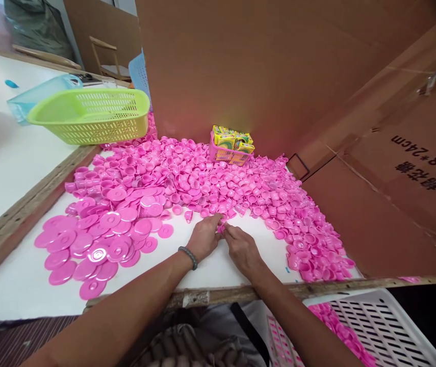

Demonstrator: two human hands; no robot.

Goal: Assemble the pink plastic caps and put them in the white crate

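Note:
My left hand point(203, 237) and my right hand point(241, 248) meet over the white table near its front edge, fingers pinched together on a small pink plastic piece point(221, 228). The left wrist wears a grey bead bracelet point(189, 256). Just beyond the fingertips lies a big heap of small pink toy cups point(240, 188). To the left is a spread of flat pink toy plates point(99, 239). A small pink basket holding yellow boxes point(231, 144) sits on the heap at the back.
A green mesh basket point(91, 114) and a blue one point(36, 97) stand at the back left. Brown cardboard walls point(374, 168) close off the back and right. A white slotted crate point(370, 326) with pink pieces sits below the table's front right. A wooden strip point(22, 214) edges the left.

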